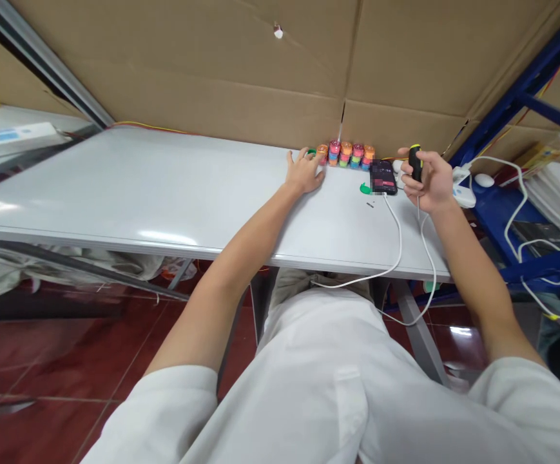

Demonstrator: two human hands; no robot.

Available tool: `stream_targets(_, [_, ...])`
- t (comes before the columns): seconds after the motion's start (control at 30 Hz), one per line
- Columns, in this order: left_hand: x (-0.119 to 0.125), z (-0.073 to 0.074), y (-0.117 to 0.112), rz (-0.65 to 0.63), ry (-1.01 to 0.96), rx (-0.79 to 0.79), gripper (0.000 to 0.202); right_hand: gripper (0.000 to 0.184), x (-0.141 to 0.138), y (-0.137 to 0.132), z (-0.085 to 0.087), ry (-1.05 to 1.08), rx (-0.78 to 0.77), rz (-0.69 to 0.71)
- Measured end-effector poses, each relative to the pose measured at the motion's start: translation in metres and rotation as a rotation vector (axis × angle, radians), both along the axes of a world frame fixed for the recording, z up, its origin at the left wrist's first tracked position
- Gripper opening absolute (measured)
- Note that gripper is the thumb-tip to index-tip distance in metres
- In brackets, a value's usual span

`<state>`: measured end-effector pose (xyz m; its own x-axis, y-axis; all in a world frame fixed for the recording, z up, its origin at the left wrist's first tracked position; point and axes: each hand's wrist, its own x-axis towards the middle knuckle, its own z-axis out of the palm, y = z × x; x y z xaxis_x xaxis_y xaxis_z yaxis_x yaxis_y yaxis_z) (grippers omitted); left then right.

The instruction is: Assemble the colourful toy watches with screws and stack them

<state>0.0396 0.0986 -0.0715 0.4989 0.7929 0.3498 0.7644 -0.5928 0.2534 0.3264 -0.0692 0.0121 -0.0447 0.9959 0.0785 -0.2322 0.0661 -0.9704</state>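
Observation:
My left hand (303,173) rests on the white table (164,193), fingers curled over a small green piece (312,153) beside a row of colourful stacked little tubs (346,154) at the far edge. My right hand (427,180) is raised just above the table, wrapped around a small black tool with a yellow-green tip (415,162). Between the hands lie a dark phone (383,176) on a white cable, a green lid-like piece (365,188) and a tiny dark bit (370,205).
Cardboard sheets (260,77) form the wall behind the table. A blue metal rack (516,103) at the right holds white chargers, cables and stacked plastic. White cables (398,251) hang off the front edge. Another white surface (13,138) stands at the left; red tiled floor below.

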Motion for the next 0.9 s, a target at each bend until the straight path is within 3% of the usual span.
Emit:
stream_targets(0.37, [-0.005,0.006,0.002,0.046,-0.042,-0.023,0.051,0.043,-0.007,0.01,-0.018,-0.024,-0.054,-0.049])
stream_targets(0.63, [-0.005,0.01,0.003,0.083,-0.027,-0.039,0.022,0.042,-0.001,0.014,-0.021,-0.023,-0.063,-0.041])
stream_targets(0.9, [-0.009,0.017,0.0,0.146,-0.009,-0.103,0.035,0.039,-0.004,0.015,-0.024,-0.096,-0.074,-0.068])
